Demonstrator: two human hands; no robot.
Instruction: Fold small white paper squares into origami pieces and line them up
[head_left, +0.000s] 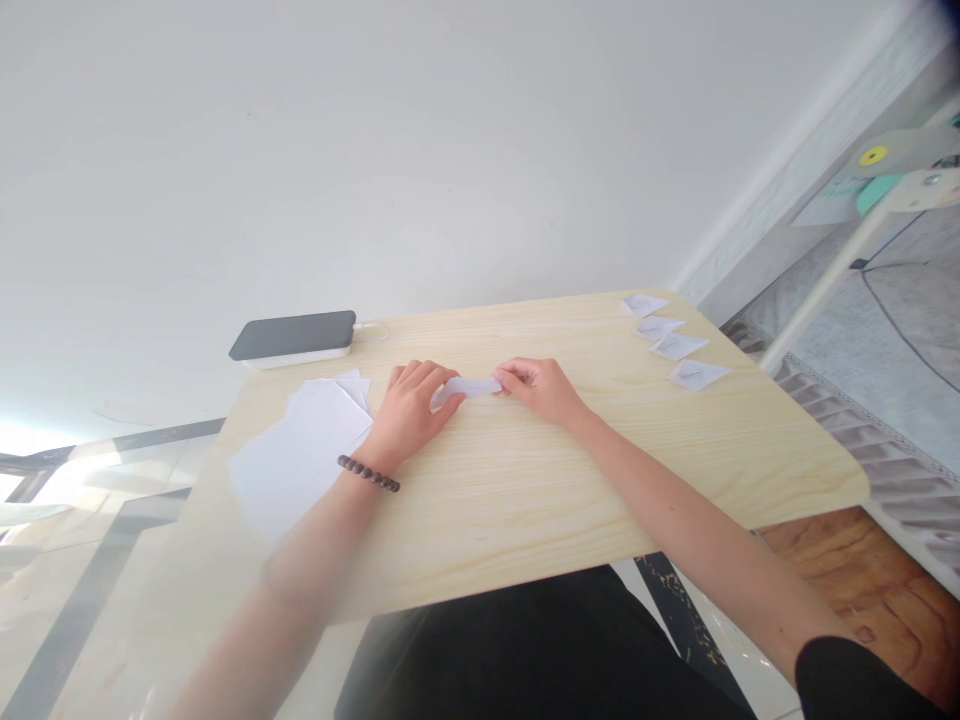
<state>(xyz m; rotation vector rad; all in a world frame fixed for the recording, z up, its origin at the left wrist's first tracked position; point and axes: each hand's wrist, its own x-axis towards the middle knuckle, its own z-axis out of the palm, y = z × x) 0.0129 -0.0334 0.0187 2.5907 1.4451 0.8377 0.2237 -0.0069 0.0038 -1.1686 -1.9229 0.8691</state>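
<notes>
Between my two hands, low over the wooden table, is a narrow folded strip of white paper. My left hand, with a dark bead bracelet at the wrist, grips the strip's left end between thumb and fingers. The right end is pinched by the thumb and fingertips of my right hand. Left of my left hand lies a loose pile of white paper sheets, partly covered by my forearm. Several folded pointed paper pieces lie in a row at the table's right side.
A phone rests on a white block at the table's back left, with a white cable plugged in. A plain wall rises behind the table. A pale pole and a grey bed-like surface stand to the right.
</notes>
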